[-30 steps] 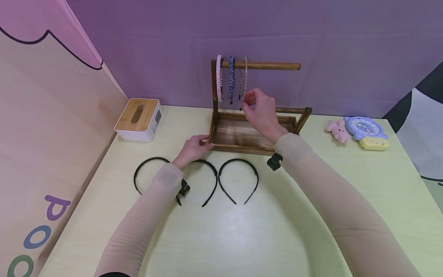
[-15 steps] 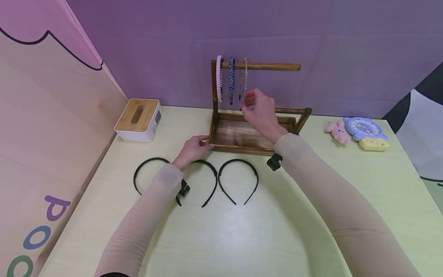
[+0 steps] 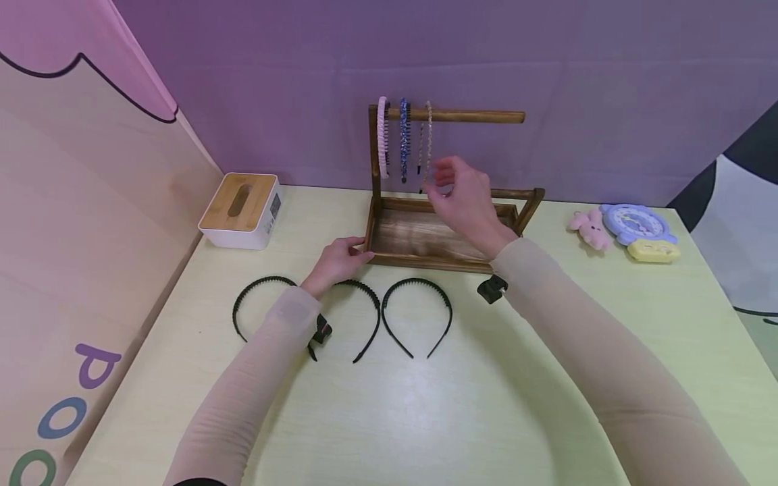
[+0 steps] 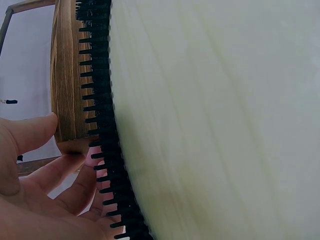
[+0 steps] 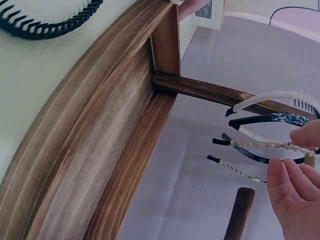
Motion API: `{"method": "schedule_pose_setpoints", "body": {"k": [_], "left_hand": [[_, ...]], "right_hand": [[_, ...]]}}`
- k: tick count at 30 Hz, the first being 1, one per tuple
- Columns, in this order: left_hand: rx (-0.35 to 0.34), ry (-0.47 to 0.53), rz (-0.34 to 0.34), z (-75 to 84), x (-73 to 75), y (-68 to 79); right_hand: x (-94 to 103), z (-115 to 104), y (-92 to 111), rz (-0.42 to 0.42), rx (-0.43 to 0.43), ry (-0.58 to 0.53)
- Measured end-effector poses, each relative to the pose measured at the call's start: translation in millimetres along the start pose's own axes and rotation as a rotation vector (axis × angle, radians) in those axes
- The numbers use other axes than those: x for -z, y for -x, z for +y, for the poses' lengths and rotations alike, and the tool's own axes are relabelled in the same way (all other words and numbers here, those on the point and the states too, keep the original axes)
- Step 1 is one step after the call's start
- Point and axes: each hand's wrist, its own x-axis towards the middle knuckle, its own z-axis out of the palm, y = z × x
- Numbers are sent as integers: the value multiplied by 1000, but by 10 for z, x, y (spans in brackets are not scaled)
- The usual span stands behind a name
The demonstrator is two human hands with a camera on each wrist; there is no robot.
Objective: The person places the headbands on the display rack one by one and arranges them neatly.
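A wooden headband stand point(image 3: 425, 262) with a shallow tray base stands at the back of the table. From its upper rod hang a pale pink headband point(image 3: 382, 138), a blue glittery headband point(image 3: 404, 138) and a thin beaded headband point(image 3: 429, 138). My left hand point(image 3: 333, 265) grips the tray's front left corner, thumb and fingers on either side of the wood point(image 4: 70, 90). Just right of the beaded headband's lower end is my right hand point(image 3: 464, 206). In the right wrist view its thumb and fingers are parted, with the beaded headband point(image 5: 250, 143) passing between them.
Several black toothed headbands point(image 3: 450, 310) lie in front of the stand, partly under my left forearm. A tissue box point(image 3: 240, 209) with a wooden lid stands at left. A pink plush toy point(image 3: 591, 229), a blue clock point(image 3: 638, 223) and a yellow case point(image 3: 653, 251) lie at right.
My right hand has loosened its pinch on the beaded headband and shifted slightly right, its fingers spreading. The headband stays hanging on the rod. My left hand keeps its place.
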Motion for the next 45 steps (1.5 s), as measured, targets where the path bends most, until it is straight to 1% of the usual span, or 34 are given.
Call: {"method": "schedule_pose_setpoints", "body": {"k": [5,10,12,16,22,27,34,39,45], "left_hand": [[1,-2,-6,3,7,-6],[-1,-1,-11,15,18,-6],[-5,-1,-11,16,24,-10],[-11,-5,-11,13,28,-21],[-12,-2,-16,12,23,-26],[-20,1,-22,21,19,-10],[-3,2,-17,21,27,7],[-6,2,-21,14,15,7],[-3,-4,-16,12,7,12]], "right_hand": [[90,19,85,11,38,16],[200,87,232,11,91,23],[246,139,301,3,93,36],[326,308,429,-6,87,75],[414,665,637,-9,93,160],[481,942,836,-43,51,218],[581,1248,1036,-113,-30,265],[637,1383,1127,-138,-89,259],[635,1467,1181,-159,-82,252]]}}
